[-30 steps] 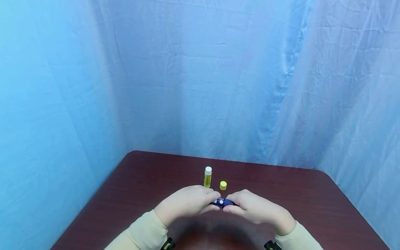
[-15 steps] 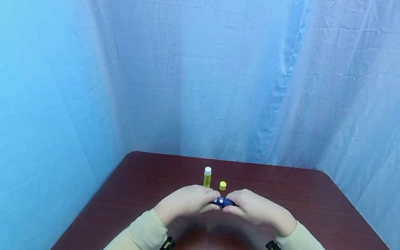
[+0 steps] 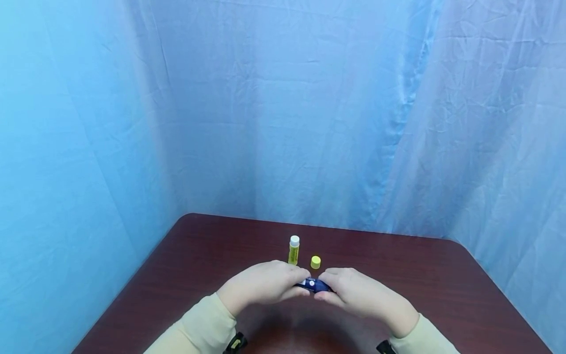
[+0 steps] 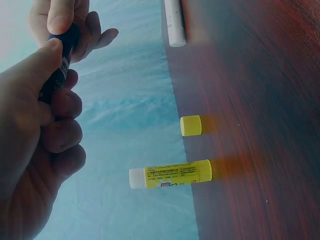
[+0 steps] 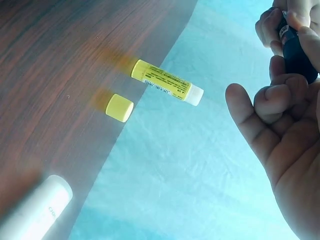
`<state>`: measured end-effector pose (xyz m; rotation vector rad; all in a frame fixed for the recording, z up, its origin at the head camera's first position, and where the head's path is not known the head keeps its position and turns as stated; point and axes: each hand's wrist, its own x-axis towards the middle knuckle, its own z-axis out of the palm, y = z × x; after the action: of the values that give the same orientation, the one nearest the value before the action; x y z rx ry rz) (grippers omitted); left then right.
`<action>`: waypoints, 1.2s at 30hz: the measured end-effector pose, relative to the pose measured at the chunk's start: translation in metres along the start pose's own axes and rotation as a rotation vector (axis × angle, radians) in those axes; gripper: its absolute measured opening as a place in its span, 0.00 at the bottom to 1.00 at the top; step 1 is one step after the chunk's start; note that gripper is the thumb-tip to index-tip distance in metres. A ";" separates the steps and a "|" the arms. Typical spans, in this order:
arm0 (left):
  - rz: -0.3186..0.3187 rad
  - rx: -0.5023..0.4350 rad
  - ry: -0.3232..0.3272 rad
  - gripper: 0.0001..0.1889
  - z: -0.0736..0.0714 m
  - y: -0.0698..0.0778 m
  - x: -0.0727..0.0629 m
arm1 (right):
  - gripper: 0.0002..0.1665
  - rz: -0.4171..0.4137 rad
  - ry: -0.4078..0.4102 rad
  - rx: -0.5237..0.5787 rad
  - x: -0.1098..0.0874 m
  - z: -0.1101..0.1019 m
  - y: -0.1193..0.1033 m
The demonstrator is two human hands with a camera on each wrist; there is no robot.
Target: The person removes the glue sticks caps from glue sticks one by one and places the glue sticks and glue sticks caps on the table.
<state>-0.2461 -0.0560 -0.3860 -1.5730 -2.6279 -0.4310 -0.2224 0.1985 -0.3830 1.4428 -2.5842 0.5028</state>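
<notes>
Both hands hold a dark blue tube (image 3: 313, 284) with a small pale label, between them above the table. My left hand (image 3: 265, 282) curls its fingers round one end, its thumb lying along the side in the left wrist view. The other end is gripped by my right hand (image 3: 360, 292), whose little finger sticks out in the right wrist view. Beyond the hands, a yellow glue stick (image 4: 179, 173) with a white top stands upright, uncapped. Its yellow cap (image 5: 119, 108) rests on the table beside it, apart from both hands. Fingers cover much of the tube.
A white cylinder (image 5: 42, 210) also stands on the dark red-brown table (image 3: 398, 265); the wrist views show it, but the head view does not. Pale blue curtains (image 3: 283, 123) hang behind the table and at its sides.
</notes>
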 end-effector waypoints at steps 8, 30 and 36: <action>-0.015 -0.065 -0.029 0.08 -0.003 0.000 -0.001 | 0.13 -0.055 0.065 -0.136 0.000 0.004 0.001; -0.024 -0.165 -0.073 0.10 -0.007 -0.007 -0.003 | 0.14 -0.054 0.093 -0.197 0.002 0.013 0.004; 0.025 0.025 -0.046 0.10 -0.008 -0.001 -0.001 | 0.12 0.091 -0.103 0.122 0.003 0.002 0.003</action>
<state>-0.2472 -0.0589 -0.3791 -1.6257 -2.6337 -0.3633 -0.2269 0.1971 -0.3843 1.4278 -2.7542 0.6244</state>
